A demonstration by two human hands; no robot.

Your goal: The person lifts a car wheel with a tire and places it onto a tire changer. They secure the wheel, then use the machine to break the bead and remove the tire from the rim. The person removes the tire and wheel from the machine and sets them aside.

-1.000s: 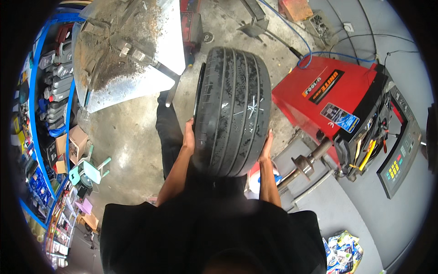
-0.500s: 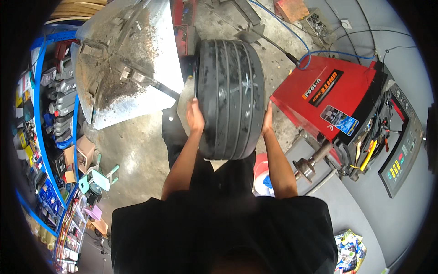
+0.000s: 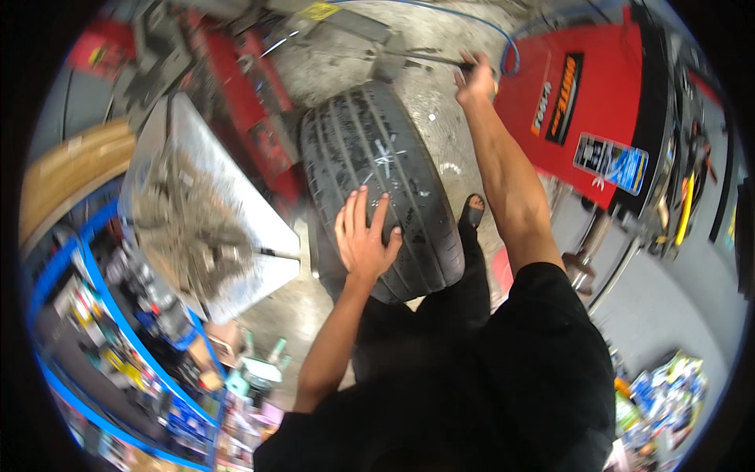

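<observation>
A black tyre [image 3: 370,149] with white chalk-like marks on its tread stands upright in front of me, tilted a little to the left. My left hand [image 3: 366,240] lies flat on the near part of the tread, fingers spread. My right arm reaches past the tyre to the far right. There my right hand [image 3: 476,81] is at the black-gripped end of a metal lever handle [image 3: 429,57], its slightly blurred fingers curled round it. The lever runs left to a dark metal arm [image 3: 387,63] just beyond the tyre.
To the left stands a machine with a worn metal turntable [image 3: 275,287] and a red frame [image 3: 240,102]. A red wheel-balancing machine [image 3: 562,102] with a protruding shaft [image 3: 586,256] is close on the right. A blue hose [image 3: 464,20] crosses the far floor. Blue-edged shelves [image 3: 130,315] hold goods.
Both hands gripped the tyre's sides before. My left hand has moved onto the tread, and my right has let go and reached forward to the lever. The tyre now leans; my view has turned.
</observation>
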